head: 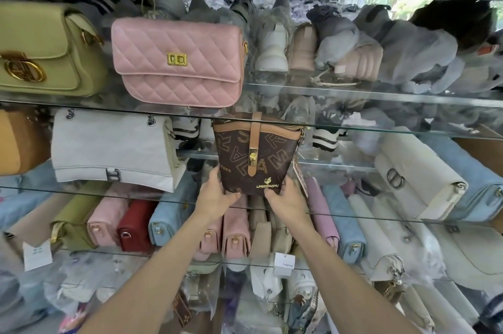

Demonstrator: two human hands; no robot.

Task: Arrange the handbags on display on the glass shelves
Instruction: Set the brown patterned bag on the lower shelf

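Item: small brown monogram-print bucket handbag [253,154] with tan leather strap and gold clasp, held upright in front of the middle glass shelf [381,126]. Our left hand [215,194] and right hand [285,200] gripped its lower corners, fingers curled around the base. Above left stood a pink quilted flap handbag [177,61]; alongside left, a white quilted handbag [109,148].

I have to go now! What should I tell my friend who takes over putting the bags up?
Left hand and right hand both hold the brown bucket bag by its bottom corners, upright at the middle glass shelf.
Done: the pink quilted bag and green bag stand on the shelf above; the white bag sits left of the brown one.
Left: set the brown bag down, let go.
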